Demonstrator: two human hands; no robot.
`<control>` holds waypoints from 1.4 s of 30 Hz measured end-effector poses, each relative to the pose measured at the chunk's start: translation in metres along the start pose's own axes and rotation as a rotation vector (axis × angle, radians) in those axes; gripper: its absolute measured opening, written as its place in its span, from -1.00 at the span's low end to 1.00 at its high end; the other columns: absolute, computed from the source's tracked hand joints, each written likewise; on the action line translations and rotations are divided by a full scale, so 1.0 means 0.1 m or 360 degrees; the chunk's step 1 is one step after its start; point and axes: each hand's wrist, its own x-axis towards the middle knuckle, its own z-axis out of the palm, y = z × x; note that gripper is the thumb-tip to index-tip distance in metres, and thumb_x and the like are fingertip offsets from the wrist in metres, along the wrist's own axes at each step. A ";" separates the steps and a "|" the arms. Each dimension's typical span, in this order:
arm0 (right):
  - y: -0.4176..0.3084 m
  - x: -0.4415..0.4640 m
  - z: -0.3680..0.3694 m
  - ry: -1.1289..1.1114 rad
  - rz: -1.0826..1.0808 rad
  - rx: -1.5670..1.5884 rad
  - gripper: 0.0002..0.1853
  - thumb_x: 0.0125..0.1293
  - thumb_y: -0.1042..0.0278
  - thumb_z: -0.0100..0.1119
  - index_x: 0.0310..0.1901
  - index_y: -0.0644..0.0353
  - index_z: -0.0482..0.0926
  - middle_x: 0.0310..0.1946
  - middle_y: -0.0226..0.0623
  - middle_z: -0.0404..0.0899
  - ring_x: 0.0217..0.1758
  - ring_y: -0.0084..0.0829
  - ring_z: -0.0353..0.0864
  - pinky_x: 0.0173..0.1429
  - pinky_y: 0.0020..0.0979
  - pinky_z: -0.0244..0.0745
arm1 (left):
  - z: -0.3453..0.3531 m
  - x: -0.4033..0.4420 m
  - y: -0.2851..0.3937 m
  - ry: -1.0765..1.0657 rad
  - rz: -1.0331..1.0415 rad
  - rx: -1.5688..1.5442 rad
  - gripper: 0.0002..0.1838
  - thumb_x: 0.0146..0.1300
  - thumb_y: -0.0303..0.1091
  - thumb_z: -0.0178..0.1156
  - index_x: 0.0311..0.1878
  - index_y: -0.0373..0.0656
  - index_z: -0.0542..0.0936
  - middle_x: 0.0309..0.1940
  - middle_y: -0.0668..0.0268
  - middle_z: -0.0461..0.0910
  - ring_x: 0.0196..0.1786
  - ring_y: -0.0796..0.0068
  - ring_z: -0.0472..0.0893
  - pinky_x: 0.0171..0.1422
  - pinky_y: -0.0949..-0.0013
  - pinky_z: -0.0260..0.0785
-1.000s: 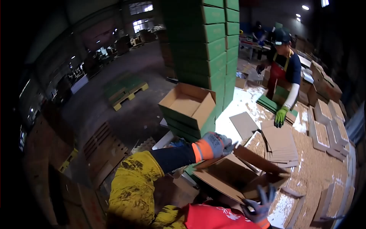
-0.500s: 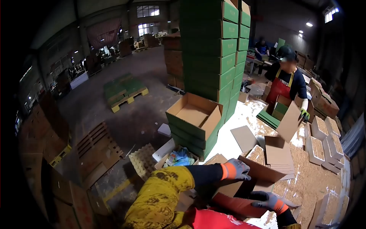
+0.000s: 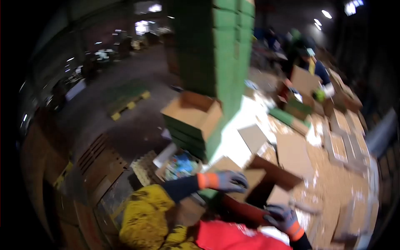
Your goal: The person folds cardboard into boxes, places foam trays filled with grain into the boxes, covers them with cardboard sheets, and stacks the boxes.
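Observation:
An open cardboard box (image 3: 277, 168) stands in front of me with its flaps up and a dark inside. My left hand (image 3: 232, 182), in a grey glove with an orange cuff, hovers over the box's left flap. Its fingers are loosely bent and apart, with nothing in them. At the right end of the near flap, my right hand (image 3: 284, 218) wears a matching glove. Its fingers and thumb straddle the edge of that flap. Motion blur softens both hands.
A tall stack of green boxes (image 3: 231, 54) rises ahead, with an open box (image 3: 192, 109) beside it. A co-worker (image 3: 318, 75) handles another carton across the table. Flat cardboard (image 3: 291, 152) and filled trays (image 3: 337, 146) lie on the right. A pallet (image 3: 104, 160) is on the floor.
The view has shifted and blurred. My left hand has come off the far flap and moved left. My right hand stays by the near flap. The co-worker's cardboard has moved.

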 end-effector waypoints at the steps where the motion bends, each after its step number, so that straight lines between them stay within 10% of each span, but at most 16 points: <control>1: -0.05 0.00 -0.10 -0.0186 -0.0020 -0.0153 -0.59 0.06 0.11 0.35 -0.02 -0.06 0.59 -0.02 -0.29 0.55 -0.13 -0.24 0.60 -0.13 -0.30 0.54 | 0.03 -0.11 -0.04 0.0029 0.0099 -0.0013 -0.70 0.20 -0.21 0.26 -0.07 -0.17 0.61 0.03 0.17 0.54 0.11 0.23 0.50 0.24 0.24 0.32; 7: -0.23 0.08 -0.29 -0.0688 0.0331 0.0606 -0.65 0.26 0.21 0.16 0.08 -0.01 0.54 0.10 -0.12 0.47 0.14 -0.12 0.48 0.14 -0.21 0.43 | 0.33 -0.11 -0.02 0.0237 -0.0221 0.0154 -0.63 -0.09 -0.22 0.46 -0.17 -0.05 0.65 -0.01 0.20 0.48 0.11 0.19 0.43 0.19 0.18 0.30; 10: 0.18 0.07 -0.14 -0.0772 0.0526 0.0786 -0.62 0.27 0.17 0.16 0.11 0.00 0.51 0.11 -0.18 0.49 0.05 -0.18 0.56 0.07 -0.26 0.48 | 0.54 0.30 0.08 -0.0224 -0.0278 0.1259 -0.73 -0.03 -0.15 0.32 -0.22 0.03 0.66 -0.20 0.21 0.48 -0.07 0.14 0.42 0.04 0.17 0.31; 13: 0.39 0.14 -0.01 -0.0469 0.0609 0.0345 -0.52 0.20 -0.03 0.21 0.10 0.00 0.50 -0.01 -0.18 0.54 -0.06 -0.12 0.59 -0.01 -0.24 0.51 | 0.28 0.40 -0.10 -0.0202 -0.0130 0.0537 -0.73 0.10 -0.18 0.23 -0.13 0.00 0.65 -0.21 0.26 0.53 -0.08 0.27 0.47 0.01 0.27 0.34; 14: 0.44 0.10 0.07 -0.0484 0.0552 0.0188 -0.48 0.21 -0.09 0.17 0.14 -0.03 0.46 -0.01 -0.18 0.53 -0.09 -0.13 0.59 -0.03 -0.24 0.51 | 0.17 0.34 0.07 -0.0011 -0.0783 -0.0426 -0.67 0.26 -0.17 0.10 0.02 -0.09 0.58 -0.15 0.29 0.57 -0.09 0.42 0.51 -0.02 0.37 0.37; 15: 0.46 0.06 0.16 -0.0521 0.0559 0.0030 -0.44 0.21 -0.11 0.15 0.19 -0.03 0.42 0.03 -0.17 0.50 -0.03 -0.11 0.54 0.02 -0.21 0.48 | 0.17 0.20 -0.32 0.0205 -0.0487 -0.0476 -0.60 0.36 -0.13 -0.03 0.12 -0.18 0.50 -0.06 0.29 0.56 -0.09 0.48 0.51 0.01 0.41 0.38; 21: 0.35 0.36 -0.11 0.0079 -0.0220 -0.1108 -0.39 0.15 0.05 0.21 0.23 0.09 0.38 0.22 -0.11 0.33 0.21 -0.09 0.34 0.27 -0.06 0.23 | 1.19 0.23 -0.16 0.1135 -0.1009 0.0369 -0.11 0.23 -0.18 0.23 0.45 -0.26 -0.07 0.32 -0.08 0.16 0.32 -0.04 0.25 0.41 0.14 0.09; 23: 0.35 0.62 -0.40 0.0625 0.0238 -0.0669 -0.38 0.14 0.10 0.24 0.22 0.14 0.38 0.24 -0.04 0.31 0.26 -0.08 0.31 0.30 -0.08 0.21 | 1.17 0.24 -0.20 0.1382 -0.0667 0.0457 -0.06 0.24 -0.15 0.23 0.47 -0.25 -0.16 0.38 -0.09 0.09 0.37 0.01 0.21 0.36 0.16 0.17; 25: 0.47 0.40 -0.28 0.0231 0.0317 -0.0419 -0.40 0.11 0.16 0.29 0.19 0.18 0.41 0.19 -0.05 0.38 0.25 -0.07 0.35 0.30 -0.12 0.25 | 1.18 0.19 -0.08 0.1567 -0.0594 0.0714 -0.06 0.24 -0.16 0.22 0.47 -0.24 -0.17 0.39 -0.08 0.07 0.38 0.05 0.22 0.33 0.19 0.22; 26: 0.34 0.21 -0.21 -0.0046 0.0313 -0.0224 -0.41 0.11 0.17 0.31 0.18 0.18 0.43 0.17 -0.08 0.41 0.25 -0.08 0.36 0.31 -0.13 0.26 | 1.17 0.23 0.05 0.1928 -0.0583 -0.0771 -0.09 0.26 -0.16 0.20 0.48 -0.21 -0.15 0.36 -0.06 0.15 0.32 0.10 0.30 0.24 0.19 0.31; 29: 0.11 -0.11 -0.11 -0.0353 0.0183 0.0065 -0.53 0.17 0.21 0.24 0.10 0.23 0.48 0.08 -0.08 0.48 0.16 -0.08 0.44 0.25 -0.19 0.34 | 1.11 0.09 -0.24 0.1569 -0.0784 0.0334 -0.23 0.25 -0.17 0.20 0.42 -0.23 0.08 0.20 -0.07 0.38 0.16 0.09 0.47 0.12 0.16 0.38; 30: 0.26 -0.12 -0.18 -0.0283 0.0431 0.0644 -0.59 0.23 0.29 0.18 0.10 0.24 0.49 0.05 -0.14 0.51 0.15 -0.15 0.47 0.23 -0.28 0.37 | 1.02 0.05 -0.25 0.0951 -0.1441 0.0610 -0.41 0.24 -0.15 0.20 0.26 -0.24 0.35 -0.04 -0.05 0.56 -0.02 0.03 0.57 0.03 0.15 0.42; 33: 0.89 -0.10 -0.13 0.0649 0.1265 0.1099 -0.55 0.38 0.28 0.04 0.27 0.19 0.34 0.14 -0.19 0.44 0.18 -0.40 0.43 0.12 -0.48 0.42 | 0.92 -0.01 -0.01 0.0981 -0.1151 0.0849 -0.52 0.19 -0.15 0.24 0.10 -0.23 0.47 -0.15 -0.03 0.60 -0.07 -0.01 0.58 0.03 0.15 0.42; 35: 1.15 -0.19 -0.10 0.0392 0.2031 0.1720 -0.49 0.39 0.09 0.05 0.29 0.15 0.33 0.14 -0.16 0.44 0.23 -0.42 0.37 0.12 -0.36 0.44 | 0.72 0.06 0.40 0.1289 -0.0467 0.0863 -0.59 0.21 -0.30 0.18 0.10 -0.28 0.48 -0.11 0.06 0.61 -0.10 0.13 0.62 0.00 0.25 0.43; 40: 0.78 0.36 -0.49 -0.0252 0.1322 0.1636 -0.48 0.16 0.08 0.34 0.11 0.15 0.51 0.04 -0.23 0.52 0.13 -0.39 0.47 0.14 -0.32 0.43 | 0.58 -0.41 -0.90 0.2037 -0.0341 -0.0957 -0.59 0.42 -0.38 -0.12 0.29 -0.28 0.33 0.12 0.17 0.48 0.10 0.41 0.49 0.23 0.35 0.31; 42: 0.51 0.50 -0.28 -0.0109 0.0146 0.0671 -0.65 -0.03 0.21 0.43 -0.24 0.18 0.58 -0.07 -0.25 0.50 -0.08 -0.30 0.52 -0.04 -0.31 0.47 | 0.51 -0.62 -0.98 0.1736 -0.0593 -0.0902 -0.58 0.41 -0.37 -0.09 0.30 -0.27 0.30 0.12 0.17 0.48 0.12 0.41 0.49 0.22 0.37 0.32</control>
